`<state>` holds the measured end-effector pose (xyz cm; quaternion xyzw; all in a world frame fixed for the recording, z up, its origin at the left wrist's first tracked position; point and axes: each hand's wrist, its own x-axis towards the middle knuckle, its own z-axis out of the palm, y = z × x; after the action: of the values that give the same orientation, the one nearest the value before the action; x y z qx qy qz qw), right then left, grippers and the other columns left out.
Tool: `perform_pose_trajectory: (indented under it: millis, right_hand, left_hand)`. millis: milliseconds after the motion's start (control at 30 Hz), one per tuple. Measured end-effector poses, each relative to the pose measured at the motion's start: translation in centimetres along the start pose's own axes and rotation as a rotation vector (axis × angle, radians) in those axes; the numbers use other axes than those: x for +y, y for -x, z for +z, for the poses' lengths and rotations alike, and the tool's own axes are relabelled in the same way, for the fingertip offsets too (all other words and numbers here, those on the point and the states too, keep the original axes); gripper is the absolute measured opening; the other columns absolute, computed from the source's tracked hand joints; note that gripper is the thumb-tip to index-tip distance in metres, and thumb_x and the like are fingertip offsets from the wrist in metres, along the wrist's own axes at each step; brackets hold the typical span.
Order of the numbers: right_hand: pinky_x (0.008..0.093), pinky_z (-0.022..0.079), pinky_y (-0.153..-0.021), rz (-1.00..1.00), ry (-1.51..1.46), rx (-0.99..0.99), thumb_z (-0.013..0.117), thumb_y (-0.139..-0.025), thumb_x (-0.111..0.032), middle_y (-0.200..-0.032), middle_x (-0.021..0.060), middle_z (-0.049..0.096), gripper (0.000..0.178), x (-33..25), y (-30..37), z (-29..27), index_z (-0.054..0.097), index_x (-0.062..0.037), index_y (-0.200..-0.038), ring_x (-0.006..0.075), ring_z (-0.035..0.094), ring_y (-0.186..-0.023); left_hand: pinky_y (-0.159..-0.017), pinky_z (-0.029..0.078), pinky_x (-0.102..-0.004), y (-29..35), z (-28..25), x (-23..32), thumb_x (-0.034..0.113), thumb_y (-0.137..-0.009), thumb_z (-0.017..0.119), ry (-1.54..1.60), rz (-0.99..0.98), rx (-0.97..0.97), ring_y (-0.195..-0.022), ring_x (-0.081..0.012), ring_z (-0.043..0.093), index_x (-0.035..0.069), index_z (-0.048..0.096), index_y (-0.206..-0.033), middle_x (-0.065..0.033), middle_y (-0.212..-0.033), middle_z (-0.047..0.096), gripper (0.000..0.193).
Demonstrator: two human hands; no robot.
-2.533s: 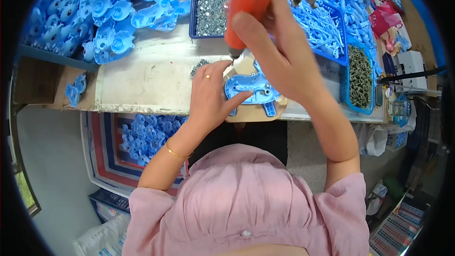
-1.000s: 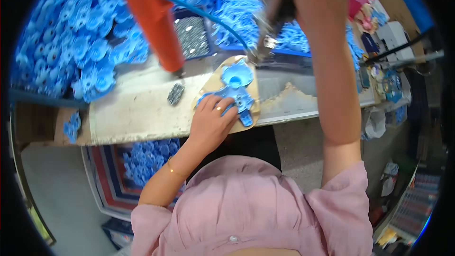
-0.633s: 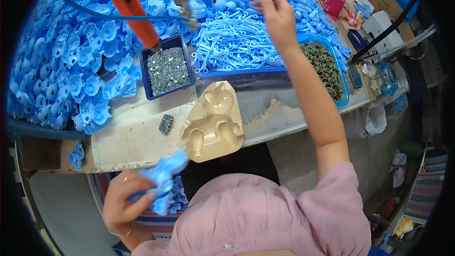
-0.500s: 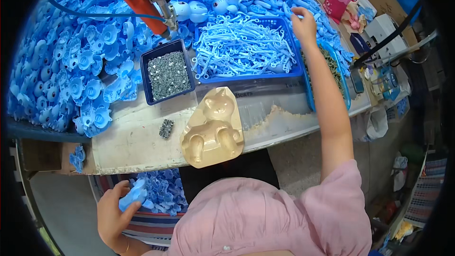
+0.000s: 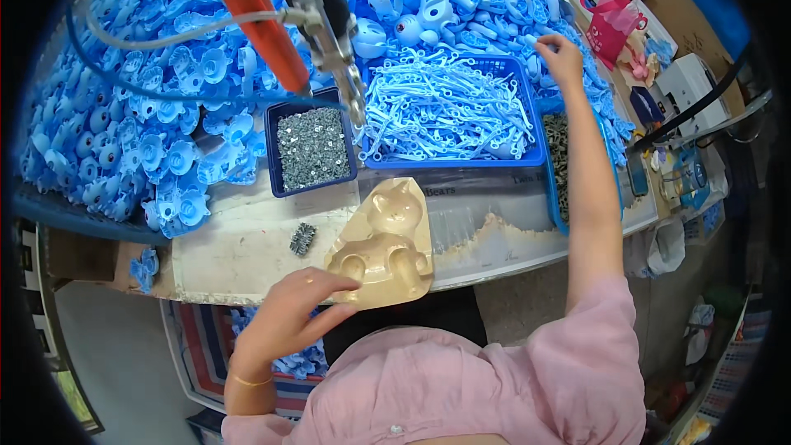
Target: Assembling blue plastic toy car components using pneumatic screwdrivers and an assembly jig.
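Note:
My left hand (image 5: 301, 313), thumb and fingers apart and nothing seen between them, is at the lower left edge of a tan, animal-shaped mould (image 5: 387, 251). The mould lies at the table's front edge, its hollows facing up. Over the blue plastic parts (image 5: 486, 12) behind the baskets, my right hand (image 5: 563, 62) has its fingers curled together. What they hold, if anything, is too small to make out. Several blue plastic pieces (image 5: 301, 361) lie in a striped container below the table edge, beside my left forearm.
A blue basket (image 5: 537, 152) holds thin blue links. Small metal screws fill a dark blue tray (image 5: 273, 173). A heap of blue shells (image 5: 124, 107) covers the left side. An orange-and-metal powered driver (image 5: 268, 41) hangs over the tray. A small dark metal cluster (image 5: 302, 238) sits beside the mould.
My left hand has left the striped container and moved up and right to the mould; the blue piece it held is gone from it. My right hand has shifted slightly right and down.

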<state>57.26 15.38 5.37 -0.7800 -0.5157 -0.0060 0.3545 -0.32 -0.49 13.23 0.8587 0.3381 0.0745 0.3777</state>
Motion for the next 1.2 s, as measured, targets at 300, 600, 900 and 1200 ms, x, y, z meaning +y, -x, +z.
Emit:
perform_pose_trajectory:
  millis: [300,600,900,1200]
  right_hand:
    - [0.0334,0.052,-0.091,-0.194,-0.869,-1.168,0.082,-0.079,-0.004,-0.102,0.0055,0.069,0.028,-14.4,18.9,-5.2,0.068,-0.0028,-0.102,0.0165,0.066,-0.099]
    - [0.0308,0.051,-0.091,-0.073,-0.765,-0.596,0.071,-0.09,-0.017,-0.11,0.007,0.07,0.026,-11.0,8.5,-1.4,0.07,-0.0014,-0.11,0.0159,0.065,-0.107]
    - [0.0461,0.051,-0.095,0.0,0.191,0.112,0.073,-0.08,-0.02,-0.129,0.0194,0.056,0.041,-2.7,-5.1,7.2,0.064,-0.0103,-0.118,0.038,0.062,-0.111]
    - [0.0402,0.056,-0.085,-0.077,0.053,-0.197,0.074,-0.074,-0.011,-0.115,0.0153,0.068,0.022,4.8,-2.9,3.0,0.076,-0.01,-0.096,0.0297,0.07,-0.096]
  left_hand:
    - [-0.088,0.053,-0.0315,-8.5,9.3,3.3,0.009,-0.094,0.067,0.82,0.058,0.206,-0.105,-0.02,0.065,0.005,0.057,-0.13,-0.011,-0.121,0.063,0.038]
    - [-0.08,0.055,-0.023,-6.9,9.5,0.2,0.002,-0.095,0.066,0.866,-0.052,0.275,-0.095,-0.0134,0.069,-0.001,0.064,-0.118,-0.0063,-0.11,0.067,0.023]
    - [-0.087,0.057,-0.0302,-2.4,6.6,-1.2,0.0,-0.096,0.058,0.771,-0.105,0.435,-0.103,-0.0224,0.068,-0.005,0.063,-0.123,-0.0144,-0.12,0.064,0.028]
    - [-0.088,0.059,-0.0306,-0.3,6.4,-4.2,-0.004,-0.095,0.058,0.847,-0.254,0.563,-0.104,-0.0237,0.068,-0.008,0.063,-0.12,-0.0154,-0.121,0.062,0.025]
